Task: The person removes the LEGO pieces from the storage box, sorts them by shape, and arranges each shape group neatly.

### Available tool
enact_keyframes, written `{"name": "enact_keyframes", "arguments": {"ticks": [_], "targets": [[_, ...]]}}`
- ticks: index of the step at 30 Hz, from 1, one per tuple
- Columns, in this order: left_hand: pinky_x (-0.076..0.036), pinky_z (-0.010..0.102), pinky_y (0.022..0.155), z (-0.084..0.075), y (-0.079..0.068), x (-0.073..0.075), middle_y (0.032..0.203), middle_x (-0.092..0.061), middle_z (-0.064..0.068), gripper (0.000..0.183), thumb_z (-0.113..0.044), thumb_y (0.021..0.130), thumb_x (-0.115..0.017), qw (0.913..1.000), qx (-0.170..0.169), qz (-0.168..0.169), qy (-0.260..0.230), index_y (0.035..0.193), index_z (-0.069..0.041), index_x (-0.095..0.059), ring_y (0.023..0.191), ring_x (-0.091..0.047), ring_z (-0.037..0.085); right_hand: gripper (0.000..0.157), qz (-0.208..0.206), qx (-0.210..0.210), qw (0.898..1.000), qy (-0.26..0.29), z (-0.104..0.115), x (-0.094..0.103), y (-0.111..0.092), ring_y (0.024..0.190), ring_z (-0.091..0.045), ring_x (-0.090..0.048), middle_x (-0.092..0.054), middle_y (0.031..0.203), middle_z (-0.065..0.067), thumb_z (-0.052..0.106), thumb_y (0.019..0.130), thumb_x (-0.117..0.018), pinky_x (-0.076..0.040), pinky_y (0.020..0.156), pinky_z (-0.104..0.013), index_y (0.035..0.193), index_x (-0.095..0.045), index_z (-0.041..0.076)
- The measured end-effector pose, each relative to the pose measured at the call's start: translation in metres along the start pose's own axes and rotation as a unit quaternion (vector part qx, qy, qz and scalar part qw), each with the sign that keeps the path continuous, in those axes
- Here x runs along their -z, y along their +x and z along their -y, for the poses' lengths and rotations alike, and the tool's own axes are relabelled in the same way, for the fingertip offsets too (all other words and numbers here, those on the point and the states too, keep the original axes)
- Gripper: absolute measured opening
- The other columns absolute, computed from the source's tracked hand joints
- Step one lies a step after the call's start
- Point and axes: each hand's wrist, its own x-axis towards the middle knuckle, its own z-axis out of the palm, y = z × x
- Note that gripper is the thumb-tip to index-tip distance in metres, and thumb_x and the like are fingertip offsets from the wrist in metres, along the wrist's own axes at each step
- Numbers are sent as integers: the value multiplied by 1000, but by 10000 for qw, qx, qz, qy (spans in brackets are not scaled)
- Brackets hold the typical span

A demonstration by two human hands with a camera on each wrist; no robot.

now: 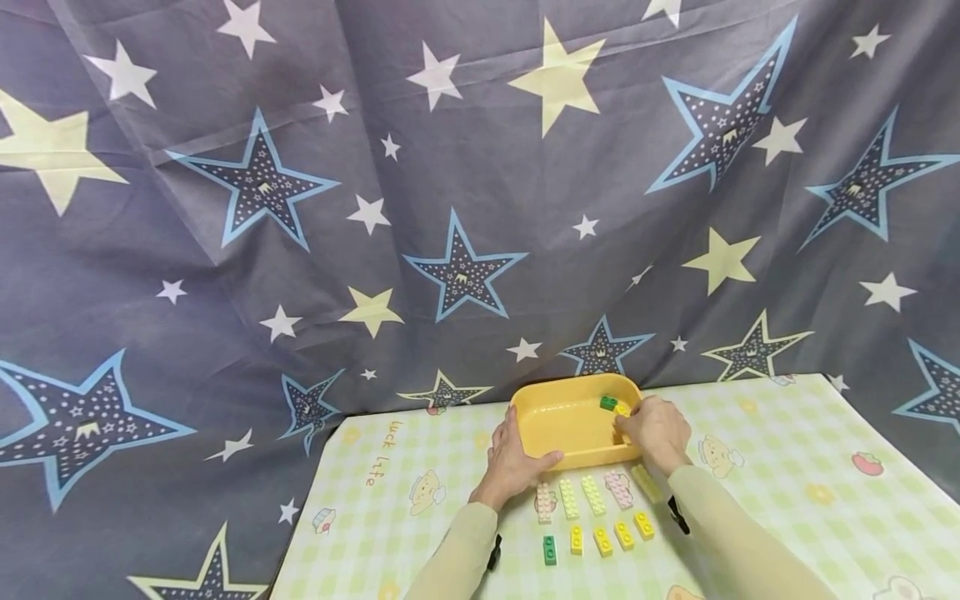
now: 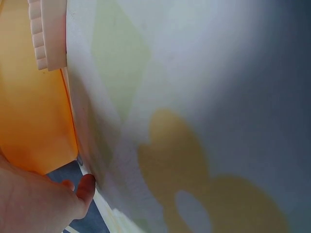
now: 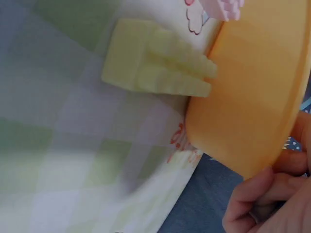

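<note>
A yellow plastic bin [image 1: 558,421] stands near the back edge of the table. My left hand [image 1: 513,461] rests against its left end, fingers fairly straight along the side and thumb by the front wall. At the right end, my right hand [image 1: 660,429] grips the rim; in the right wrist view its fingers [image 3: 255,187] are curled at the bin's corner. Inside, by that hand, lie a green block [image 1: 608,402] and a yellow block [image 1: 622,410]. Whether the right fingers also touch these blocks is hidden.
Before the bin lies a row of longer pink and pale yellow blocks [image 1: 593,495], one [image 3: 146,58] close to the right wrist. Nearer is a row of small yellow blocks [image 1: 603,542] with one green block [image 1: 550,550] at its left. A star-patterned curtain [image 1: 465,192] hangs behind the table.
</note>
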Motion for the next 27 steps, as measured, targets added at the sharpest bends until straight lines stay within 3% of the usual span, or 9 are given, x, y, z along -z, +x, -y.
{"name": "enact_keyframes", "arguments": {"ticks": [4,12,19,27], "targets": [[-21,66,137,0,-1,-1,183,-24,16,131,-59,86,-88,10000,2,21,22,177,-14,-5,169,-24,37,29,0,-6,10000,18,4,6,-5,73,-26,-67,-77,84,-13,35,92,-83,-51,61,-40,82,-79,8],[-19,68,137,-1,0,0,182,-24,18,132,-58,87,-88,10000,32,14,7,177,-12,-4,169,-24,39,31,21,63,9998,209,11,22,-19,68,-22,-62,-73,75,-7,37,92,-84,-43,55,-34,75,-76,12],[-18,67,137,-2,0,0,183,-23,17,132,-60,87,-87,10000,57,52,34,177,-14,-3,169,-23,38,29,158,169,9996,174,4,42,-38,75,-26,-69,-79,85,-10,38,91,-84,-47,56,-36,83,-81,11],[-18,69,137,-1,0,2,182,-24,19,131,-59,87,-87,10000,-5,92,-7,177,-14,-3,169,-22,39,29,276,269,9993,-16,-10,56,-61,73,-24,-67,-80,86,-10,39,91,-83,-45,54,-33,88,-83,11]]}}
